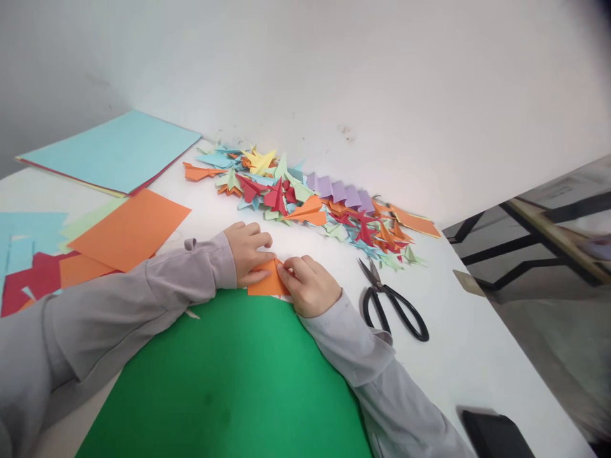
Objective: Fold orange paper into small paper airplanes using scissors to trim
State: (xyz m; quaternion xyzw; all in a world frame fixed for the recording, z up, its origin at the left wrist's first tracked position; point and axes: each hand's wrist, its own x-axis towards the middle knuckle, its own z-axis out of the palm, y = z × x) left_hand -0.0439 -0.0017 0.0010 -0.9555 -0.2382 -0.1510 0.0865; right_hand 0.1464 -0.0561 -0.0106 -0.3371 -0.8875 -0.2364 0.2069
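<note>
A small piece of orange paper (265,284) with a folded top corner lies at the far edge of a large green sheet (219,375). My left hand (245,250) holds its left side, with the thumb and a finger on the paper. At its upper right, my right hand (310,284) pinches the folded edge between thumb and fingers. The fingertips partly hide the fold. Black-handled scissors (382,289) lie with parted blades to the right of my right hand.
Folded paper planes (277,194) in several colours are heaped along the wall. Large blue sheets (114,149) lie at the far left, with orange sheets (131,232) and red scraps (41,280) nearer. A black object (496,436) lies near the table's right edge.
</note>
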